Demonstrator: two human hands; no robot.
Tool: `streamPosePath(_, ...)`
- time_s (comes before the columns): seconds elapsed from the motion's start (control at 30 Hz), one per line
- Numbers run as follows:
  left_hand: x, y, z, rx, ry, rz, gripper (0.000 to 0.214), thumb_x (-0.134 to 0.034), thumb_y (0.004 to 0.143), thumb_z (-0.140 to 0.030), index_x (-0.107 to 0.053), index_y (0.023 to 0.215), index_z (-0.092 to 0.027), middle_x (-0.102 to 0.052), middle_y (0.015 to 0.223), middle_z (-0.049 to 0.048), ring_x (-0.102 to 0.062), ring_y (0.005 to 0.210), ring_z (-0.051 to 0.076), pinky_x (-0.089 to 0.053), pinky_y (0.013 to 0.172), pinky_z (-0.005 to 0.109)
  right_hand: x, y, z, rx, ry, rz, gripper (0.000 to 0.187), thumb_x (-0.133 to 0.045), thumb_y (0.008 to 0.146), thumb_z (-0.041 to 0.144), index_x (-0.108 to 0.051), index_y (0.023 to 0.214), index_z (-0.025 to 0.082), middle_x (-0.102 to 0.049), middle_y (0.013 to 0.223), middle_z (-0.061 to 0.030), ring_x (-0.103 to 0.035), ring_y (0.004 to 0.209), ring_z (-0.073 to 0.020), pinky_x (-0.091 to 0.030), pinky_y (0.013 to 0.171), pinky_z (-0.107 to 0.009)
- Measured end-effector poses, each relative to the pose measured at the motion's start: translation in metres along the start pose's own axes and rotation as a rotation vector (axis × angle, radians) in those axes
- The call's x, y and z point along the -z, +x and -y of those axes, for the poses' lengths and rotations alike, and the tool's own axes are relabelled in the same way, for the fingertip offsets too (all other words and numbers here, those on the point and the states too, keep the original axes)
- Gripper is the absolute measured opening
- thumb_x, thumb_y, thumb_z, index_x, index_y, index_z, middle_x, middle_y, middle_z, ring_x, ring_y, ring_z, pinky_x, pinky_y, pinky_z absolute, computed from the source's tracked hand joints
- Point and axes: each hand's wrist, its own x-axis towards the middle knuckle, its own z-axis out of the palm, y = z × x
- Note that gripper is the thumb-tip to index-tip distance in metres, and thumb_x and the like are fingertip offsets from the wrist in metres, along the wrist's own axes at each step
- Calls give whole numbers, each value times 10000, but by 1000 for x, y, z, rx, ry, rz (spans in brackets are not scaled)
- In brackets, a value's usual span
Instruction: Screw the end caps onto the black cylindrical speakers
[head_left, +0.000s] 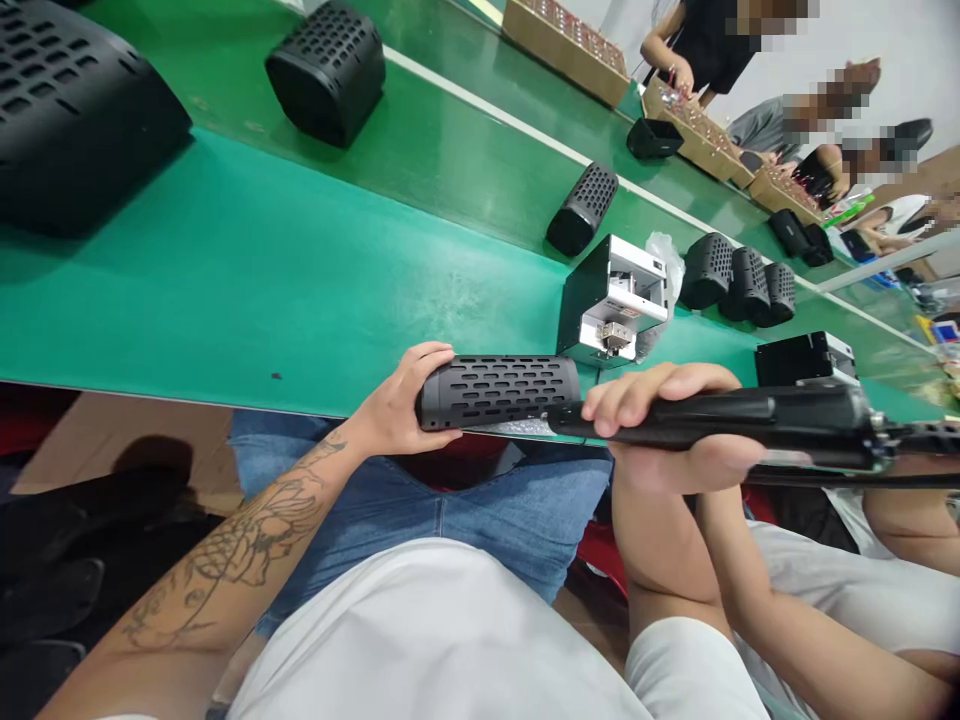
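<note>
The right hand (pixel 660 465) has its fingers wrapped round a black screwdriver (pixel 720 420) that lies at 3 o'clock of a black slotted casing (pixel 502 390). The driver's tip reaches the casing's lower right edge; whether they touch, I cannot tell. The left hand (pixel 405 405), at the casing's 9 o'clock end, grips it with the fingers over the top and the thumb beneath. The casing lies on its side at the near edge of the green table (pixel 337 270).

From the casing, a black-and-white machine (pixel 585 300) stands at 2 o'clock, with a small reddish label (pixel 628 311) on its front too small to read. Beyond it at 2 o'clock is a row of three casings (pixel 739 280). A large casing (pixel 67 130) sits at 10 o'clock, another casing (pixel 326 75) at 11. Farthest off, at 1 o'clock, a person in a dark top (pixel 709 50) reaches into a cardboard box (pixel 694 135).
</note>
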Motion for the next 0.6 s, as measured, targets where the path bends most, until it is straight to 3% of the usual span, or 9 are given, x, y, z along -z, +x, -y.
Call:
streamPosePath(0.13,-2,0,1,-7,-3,-5,1246,-1065,802,-344,-376,1840,-300,-546,1721,247,-606,1603,490,-566,1317,734,-21,-4,-14,-17,75,44,421,-814,1008,715,-827,1025,295,-688,636,20,-629,433,-189,-600,461,-368)
streamPosePath(0.3,-2,0,1,-12,-7,3,1184,-1038,841,-371,-386,1826,-283,-545,1704,255,-621,1585,475,-590,1296,720,-31,-3,-26,-44,95,79,305,-884,981,568,-820,1010,271,-712,655,23,-653,461,-177,-622,496,-349)
streamPosePath(0.6,-3,4,-5,-14,8,-3,1195,-1049,796,-335,-398,1797,-286,-591,1649,231,-658,1545,457,-640,1255,660,-37,-2,-26,-116,92,184,374,-931,945,584,-731,906,270,-674,614,55,-619,424,-147,-586,480,-297)
